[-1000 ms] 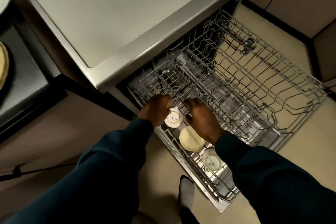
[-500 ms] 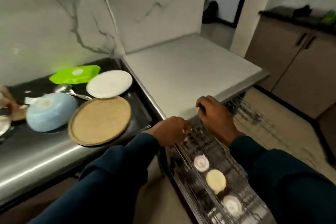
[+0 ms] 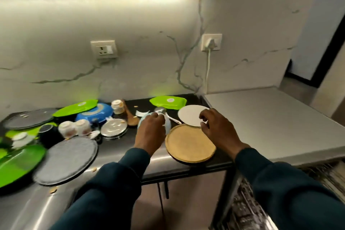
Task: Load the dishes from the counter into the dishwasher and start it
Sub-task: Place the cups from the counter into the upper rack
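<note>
Dishes remain spread over the counter (image 3: 121,147): left of the tan plate (image 3: 190,144) the left hand (image 3: 152,130) covers a pale blue bowl (image 3: 168,124), apparently gripping; above it the right hand (image 3: 216,129) hovers half-curled, empty, by the white plate (image 3: 192,115). Dishwasher rack (image 3: 246,209), lower right, blurred; loading looks far from finished.

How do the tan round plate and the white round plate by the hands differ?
The tan plate is larger and sits at the counter's front edge; the white plate is smaller and lies behind it, nearer the wall. The tan plate has a raised rim; the white plate looks flat. The right hand reaches over the white plate; nothing touches the tan plate. Both are round and lie flat.
</note>
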